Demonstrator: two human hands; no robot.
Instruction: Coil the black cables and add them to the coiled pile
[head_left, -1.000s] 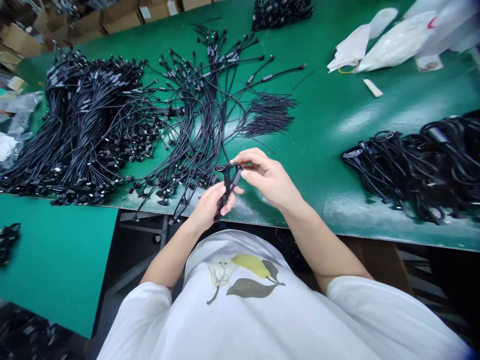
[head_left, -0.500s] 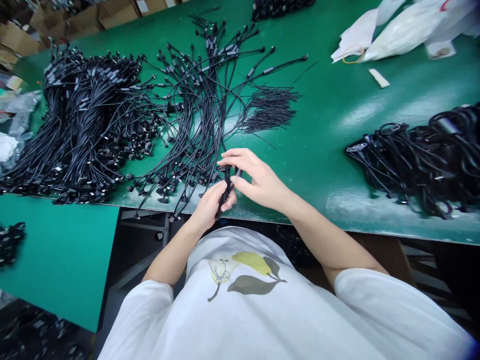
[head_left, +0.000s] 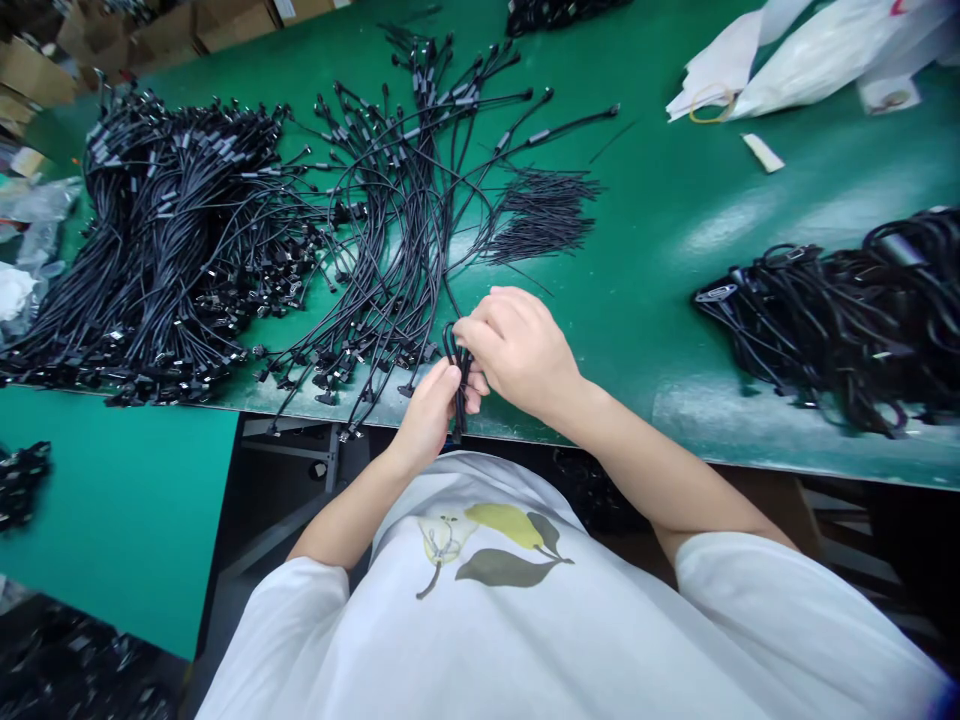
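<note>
A black cable (head_left: 460, 372), folded into a small looped bundle, is held near the table's front edge. My left hand (head_left: 431, 412) is closed around its lower part, thumb pressed on top. Curled fingers of my right hand (head_left: 517, 352) pinch the bundle near its upper loop; what exactly they grip there is partly hidden. Just beyond, loose black cables (head_left: 405, 200) with grey sleeves and small plugs lie spread out. Beside them is a pile of thin black ties (head_left: 546, 215).
A thick heap of black cables (head_left: 165, 220) covers the table's left. Coiled cables (head_left: 840, 310) lie at the right, below white plastic bags (head_left: 817, 60) and a small white scrap (head_left: 763, 153). Cardboard boxes (head_left: 172, 40) stand at the far left. A lower green surface (head_left: 112, 500) adjoins at left.
My right hand has turned and its spread fingers have curled in onto the bundle. My left hand and the bundle have shifted slightly right; the bundle's top loop now shows.
</note>
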